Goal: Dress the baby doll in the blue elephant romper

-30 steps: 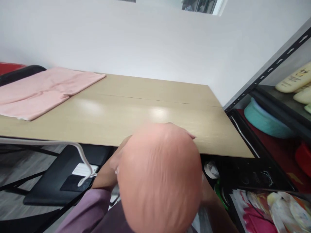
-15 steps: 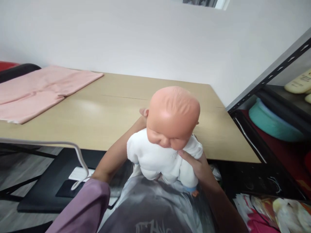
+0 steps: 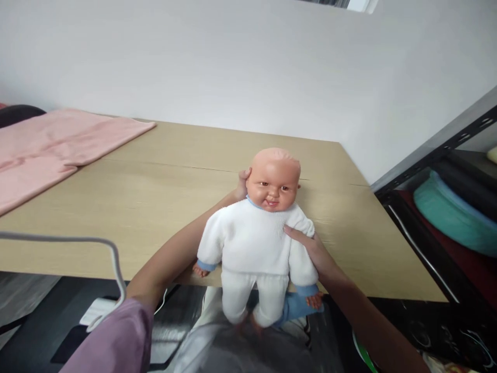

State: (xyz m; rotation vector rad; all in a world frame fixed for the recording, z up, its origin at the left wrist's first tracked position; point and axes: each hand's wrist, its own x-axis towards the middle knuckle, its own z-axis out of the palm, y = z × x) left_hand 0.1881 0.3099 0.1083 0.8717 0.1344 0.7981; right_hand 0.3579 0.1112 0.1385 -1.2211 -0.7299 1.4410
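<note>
"Two hands, one doll (image 3: 254, 243). How does each hold it?"

"The left hand (image 3: 244, 180) supports the doll's head (image 3: 275, 173) from the side; the rest of its fingers seem to be behind, out of sight. The right hand (image 3: 315, 254) grips the doll by the shoulder, its thumb (image 3: 295, 234) laid over the front and its other fingers hidden."

"Are any fingers spread wide?"

"I cannot tell how far they curl, but both hands are holding the doll."

"And where does that put it?"

"Between the two sets of fingers, head uppermost, front turned toward the wearer. The legs (image 3: 272, 295) hang lower than the right fingers, past the near edge of the bench (image 3: 166, 202). Whether its back touches the bench, I cannot tell."

"What lies about the fingers?"

"A pink cloth (image 3: 77, 137) is spread on the bench, well to the left of the left fingers. A teal basin (image 3: 454, 207) sits well to the right of the right fingers."

"Which step would you call this?"

"A steadying one, I judge: head and body carried together."

"So the next move calls for what?"

"Probably both hands moving as one, the left fingers backing the head, the right ones firm at the shoulder, and the legs kept from catching the bench's edge."
</note>
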